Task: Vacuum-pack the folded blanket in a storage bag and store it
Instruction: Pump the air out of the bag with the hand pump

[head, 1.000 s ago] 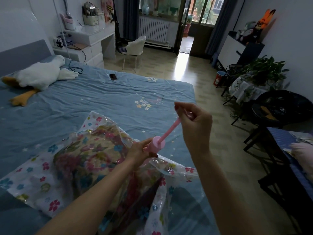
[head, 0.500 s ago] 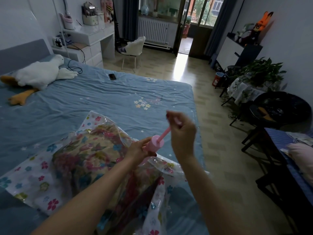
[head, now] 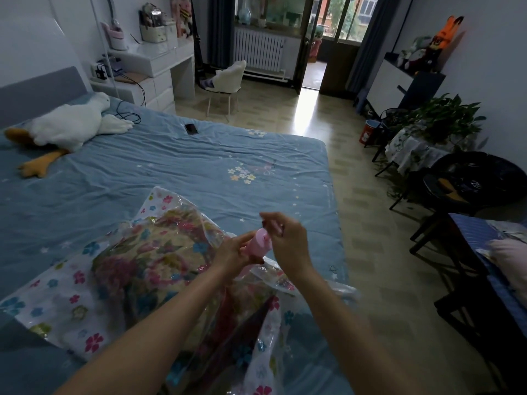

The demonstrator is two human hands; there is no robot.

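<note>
Blue bedding (head: 176, 166) is covering the bed, and the clear flower-printed storage bag (head: 65, 303) is lying on it with the folded blanket (head: 159, 266) inside. Above the bag, the left hand (head: 232, 253) is gripping the pink pump (head: 256, 245) by its barrel. The right hand (head: 288, 238) is curling over the pump's top — probably pinching the handle, though blur is hiding it. A white plush goose (head: 67, 128) is resting near the headboard.

A white plush goose (head: 68, 125) with orange feet lies at the left of the frame on the blue bed (head: 182, 172), and a dark phone (head: 191, 128) rests further right. Beyond stand a white desk (head: 159, 64), a white chair (head: 228, 81) and a radiator (head: 259, 49). At right, a leafy plant (head: 442, 118) sits on a small table.
</note>
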